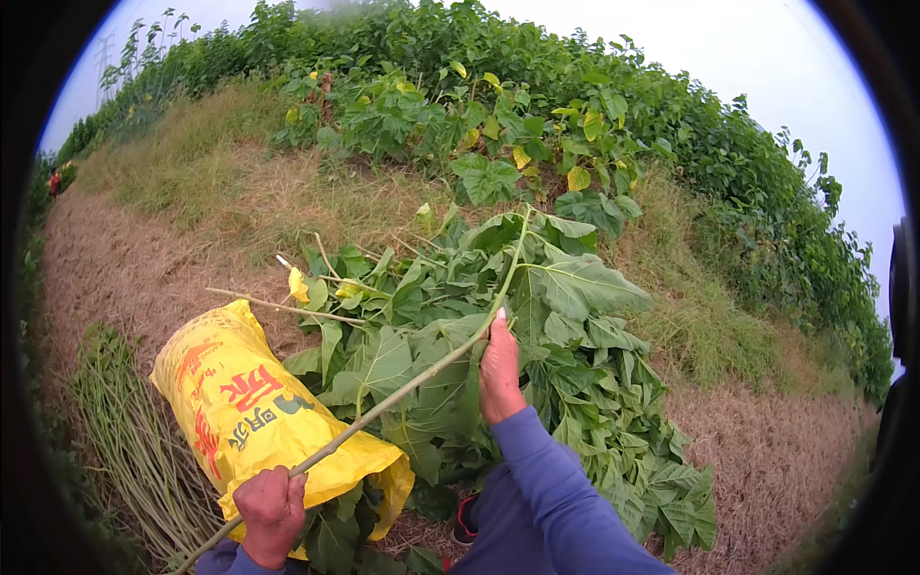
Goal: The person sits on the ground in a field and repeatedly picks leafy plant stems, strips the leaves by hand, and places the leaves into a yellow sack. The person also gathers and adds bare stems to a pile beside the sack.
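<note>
A long leafy branch (406, 390) runs from the bottom left up to the middle of the picture. My left hand (271, 509) grips its bare lower stem, in front of the mouth of a yellow plastic sack (251, 402) that bears writing. Higher up, my right hand (501, 366) is at the stem just below its large green leaves (582, 284); whether the fingers are fully closed round it cannot be made out. Beneath and beside my right hand spreads a pile of cut leafy branches (604, 402). Green leaves show at the sack's mouth.
Stripped stems (136, 438) lie in a heap left of the sack. Several cut stem ends (287, 307) stick out of the pile towards the left. Dry grass covers the ground, and a bank of leafy bushes (445, 86) rises beyond. My shoe (466, 519) is near the pile.
</note>
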{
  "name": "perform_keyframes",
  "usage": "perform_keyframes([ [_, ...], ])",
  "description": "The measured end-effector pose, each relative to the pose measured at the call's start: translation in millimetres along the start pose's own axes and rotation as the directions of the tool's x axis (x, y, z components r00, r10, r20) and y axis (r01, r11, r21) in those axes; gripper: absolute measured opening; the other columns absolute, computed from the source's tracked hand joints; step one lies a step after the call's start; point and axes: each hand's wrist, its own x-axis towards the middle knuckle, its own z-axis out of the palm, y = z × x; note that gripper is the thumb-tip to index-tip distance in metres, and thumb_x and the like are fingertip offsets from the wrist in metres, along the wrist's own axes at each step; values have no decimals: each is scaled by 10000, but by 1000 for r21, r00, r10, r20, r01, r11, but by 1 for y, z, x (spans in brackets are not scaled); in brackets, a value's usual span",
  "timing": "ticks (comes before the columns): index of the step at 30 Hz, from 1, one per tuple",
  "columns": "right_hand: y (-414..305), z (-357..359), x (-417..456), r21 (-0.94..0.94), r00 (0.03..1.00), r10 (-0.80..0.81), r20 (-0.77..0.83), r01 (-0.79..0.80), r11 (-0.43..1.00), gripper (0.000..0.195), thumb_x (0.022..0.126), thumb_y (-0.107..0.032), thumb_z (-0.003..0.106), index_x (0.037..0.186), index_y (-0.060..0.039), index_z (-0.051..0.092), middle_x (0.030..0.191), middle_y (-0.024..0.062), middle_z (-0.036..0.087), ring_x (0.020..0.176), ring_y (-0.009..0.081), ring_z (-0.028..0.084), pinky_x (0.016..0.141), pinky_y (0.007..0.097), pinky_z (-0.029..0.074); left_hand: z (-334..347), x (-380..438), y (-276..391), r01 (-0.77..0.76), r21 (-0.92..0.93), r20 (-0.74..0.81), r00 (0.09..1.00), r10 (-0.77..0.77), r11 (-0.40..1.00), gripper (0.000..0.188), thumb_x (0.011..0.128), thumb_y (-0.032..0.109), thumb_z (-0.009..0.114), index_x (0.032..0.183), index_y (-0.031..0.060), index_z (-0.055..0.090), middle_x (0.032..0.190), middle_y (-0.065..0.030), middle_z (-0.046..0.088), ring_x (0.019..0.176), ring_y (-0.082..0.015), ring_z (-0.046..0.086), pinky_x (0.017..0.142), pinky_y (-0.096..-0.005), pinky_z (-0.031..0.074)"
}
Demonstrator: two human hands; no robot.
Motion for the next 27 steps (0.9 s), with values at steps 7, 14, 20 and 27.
perform_keyframes([
  [7,-12,6,-10,-163,990,10,142,13,987,472,1043,-478,451,762,-108,529,747,5,506,742,143,452,748,274,379,-4,14,1,49,-30,-44,998,-51,998,230,819,90,714,719,34,515,607,-143,494,535,-343,525,486,-432,386],
  [14,20,-7,-14,-177,919,54,391,18,984,535,1012,-528,488,762,-56,522,719,48,520,703,164,480,724,297,400,-4,22,-10,163,-112,-90,981,-173,980,264,843,103,714,696,24,509,599,-164,461,520,-342,502,486,-409,375],
  [20,29,-3,-20,-146,884,48,465,23,989,548,995,-556,502,824,-38,557,715,57,558,690,150,508,692,273,412,-5,21,-14,212,-183,-60,972,-226,960,201,849,105,717,739,1,585,599,-153,510,500,-298,518,480,-374,389],
  [27,13,0,-18,-68,872,32,489,1,998,517,981,-554,531,949,-41,594,768,35,576,734,133,526,731,262,436,-20,21,-20,362,-397,72,928,-365,843,184,883,121,699,780,-20,642,586,-119,507,498,-182,484,489,-333,386],
])
